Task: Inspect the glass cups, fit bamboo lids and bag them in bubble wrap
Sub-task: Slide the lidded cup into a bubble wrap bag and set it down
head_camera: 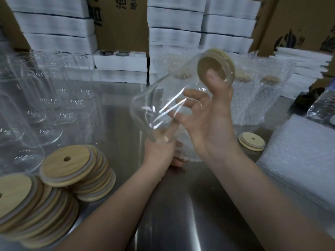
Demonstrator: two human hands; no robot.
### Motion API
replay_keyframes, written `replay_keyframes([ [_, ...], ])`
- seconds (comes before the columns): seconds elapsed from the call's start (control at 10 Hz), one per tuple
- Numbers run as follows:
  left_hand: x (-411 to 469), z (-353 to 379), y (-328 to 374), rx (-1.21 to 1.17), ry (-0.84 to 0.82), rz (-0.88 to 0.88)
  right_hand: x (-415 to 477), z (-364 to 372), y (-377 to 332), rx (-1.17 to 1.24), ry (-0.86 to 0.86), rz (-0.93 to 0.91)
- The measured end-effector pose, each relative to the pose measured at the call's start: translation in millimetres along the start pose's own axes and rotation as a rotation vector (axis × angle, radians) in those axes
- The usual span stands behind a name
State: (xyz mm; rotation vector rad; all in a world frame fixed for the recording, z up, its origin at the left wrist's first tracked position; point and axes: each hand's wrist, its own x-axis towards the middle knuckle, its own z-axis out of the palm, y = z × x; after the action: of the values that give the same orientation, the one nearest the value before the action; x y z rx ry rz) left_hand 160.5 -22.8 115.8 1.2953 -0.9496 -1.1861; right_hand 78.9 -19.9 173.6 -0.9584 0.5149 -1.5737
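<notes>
A: Glass cup (pixel 163 98), bamboo lid (pixel 215 67) fitted, is held tilted above the middle of the steel table (pixel 181 205). The right hand (pixel 208 120) curls its fingers round the wall, thumb pressing the lid.
B: The left hand (pixel 161 151)?
A: Under the base, blurred behind glass; its grip cannot be told.
B: The risk?
A: If the thumb slackens, the lid may pop; smooth glass could slip onto steel.

Glass cup (pixel 159 109): clear, white glare streaks. Bamboo lid (pixel 215 67) on it: tan. Lid stacks (pixel 72 167): pale tan wood grain, greyish-white rims. Table (pixel 181 205): brushed silver-grey. Bubble wrap (pixel 297 160): translucent white, dotted bubble pattern. Foam boxes (pixel 54 22): white. Cartons (pixel 123 28): brown, black print.
</notes>
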Motion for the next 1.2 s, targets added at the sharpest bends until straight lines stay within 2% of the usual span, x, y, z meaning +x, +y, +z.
replay_keyframes([
  [0.1, -0.8, -3.9, -5.1, -0.067, 0.008, -0.040, -0.5, -16.7, -4.7, -0.026, -0.014, 0.029],
  [0.2, 0.7, -10.6, -4.3, -0.102, -0.058, -0.050, 0.8, -21.3, -10.0, -0.146, -0.005, -0.023],
  [0.3, -1.5, -14.9, 0.7, -0.107, -0.144, -0.023, 4.4, -24.0, -12.4, -0.187, 0.000, -0.024],
  [0.4, -1.8, -13.2, 4.5, -0.131, -0.161, -0.022, 7.6, -30.0, -15.4, -0.208, 0.009, -0.008],
  [0.5, 2.2, -10.0, 6.6, -0.134, -0.077, -0.083, 11.9, -33.9, -19.6, -0.237, 0.019, -0.015],
  [0.7, 6.6, -8.8, 5.3, -0.138, -0.068, -0.129, 16.0, -41.5, -26.7, -0.334, 0.009, -0.019],
  [0.8, 5.5, -7.4, 4.8, -0.109, -0.065, -0.117, 19.3, -47.2, -27.6, -0.460, -0.019, -0.039],
  [1.2, 2.5, -2.7, -2.1, -0.051, 0.093, 0.151, 15.8, -40.9, -23.0, -0.666, 0.158, -0.247],
])
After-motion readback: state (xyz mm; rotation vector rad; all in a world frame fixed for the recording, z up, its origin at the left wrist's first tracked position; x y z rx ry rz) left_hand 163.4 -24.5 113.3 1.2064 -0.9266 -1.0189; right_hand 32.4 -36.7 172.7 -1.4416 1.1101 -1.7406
